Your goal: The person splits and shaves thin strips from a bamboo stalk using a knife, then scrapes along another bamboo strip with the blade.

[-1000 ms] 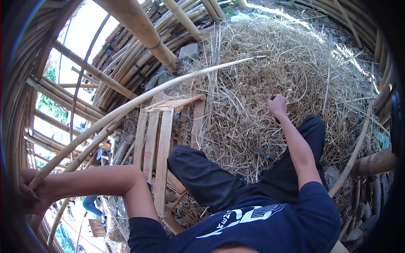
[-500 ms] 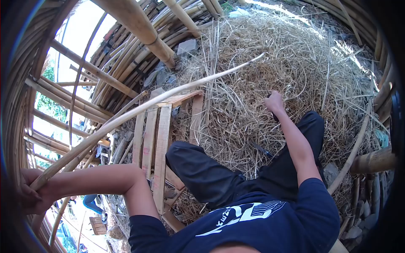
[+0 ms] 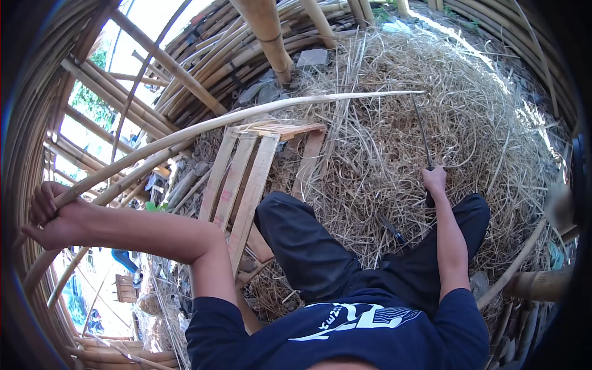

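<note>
My left hand (image 3: 61, 213) is closed around the thick end of a long, pale bamboo strip (image 3: 246, 114) at the far left. The strip slants up and across, narrowing to a tip over the straw. In my right hand (image 3: 435, 179) is a long knife (image 3: 422, 132), gripped by its dark handle. Its thin blade points away from me, its end at or very near the strip's tip; I cannot tell whether they touch. Another dark-handled blade (image 3: 392, 230) lies on the straw between my legs.
Dry shavings and straw (image 3: 394, 142) cover the ground ahead. A slatted wooden frame (image 3: 237, 179) stands by my left knee. Bamboo posts (image 3: 269, 40) and stacked poles (image 3: 203, 68) are at the back left. A thick bamboo piece (image 3: 539, 285) lies at the right.
The knife blade has come into clear view, pointing up toward the strip's tip. The strip lies flatter, and my left hand has risen with its end. The view has shifted.
</note>
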A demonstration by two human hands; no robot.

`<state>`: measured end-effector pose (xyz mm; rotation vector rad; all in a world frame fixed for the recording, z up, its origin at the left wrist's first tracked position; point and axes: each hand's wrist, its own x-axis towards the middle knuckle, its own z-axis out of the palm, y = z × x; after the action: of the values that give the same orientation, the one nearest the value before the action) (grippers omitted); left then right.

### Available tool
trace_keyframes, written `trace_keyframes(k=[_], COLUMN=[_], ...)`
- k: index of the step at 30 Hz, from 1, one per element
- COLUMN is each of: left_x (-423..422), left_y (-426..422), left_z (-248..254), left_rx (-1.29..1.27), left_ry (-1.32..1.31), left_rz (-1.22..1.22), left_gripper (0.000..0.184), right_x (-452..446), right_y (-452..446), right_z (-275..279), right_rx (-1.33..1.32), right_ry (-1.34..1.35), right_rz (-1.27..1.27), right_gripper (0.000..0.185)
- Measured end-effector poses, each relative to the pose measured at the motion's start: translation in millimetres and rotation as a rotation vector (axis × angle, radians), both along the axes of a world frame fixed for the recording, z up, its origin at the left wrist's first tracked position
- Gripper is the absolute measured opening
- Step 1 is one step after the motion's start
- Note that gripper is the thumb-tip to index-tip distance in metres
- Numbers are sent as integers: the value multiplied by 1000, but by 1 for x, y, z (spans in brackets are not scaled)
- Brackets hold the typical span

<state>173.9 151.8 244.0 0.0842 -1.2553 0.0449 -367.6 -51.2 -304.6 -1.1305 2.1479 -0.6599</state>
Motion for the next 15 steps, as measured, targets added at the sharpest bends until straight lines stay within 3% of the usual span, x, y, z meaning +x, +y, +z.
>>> trace_keyframes(k=[3,8,15], left_x=[-2,1,-10], left_y=[4,6,2], left_z=[-6,-7,-17], left_rx=[23,-3,-67], left_ry=[-120,-159,-255], left_rz=[-132,-280,-457], left_gripper=[49,52,49], right_x=[0,2,13], right_y=[-3,7,20], right_z=[-29,-21,-29], right_rx=[-95,26,-43], right_ry=[85,23,-13], right_rz=[-52,21,-39], right_gripper=[36,44,33])
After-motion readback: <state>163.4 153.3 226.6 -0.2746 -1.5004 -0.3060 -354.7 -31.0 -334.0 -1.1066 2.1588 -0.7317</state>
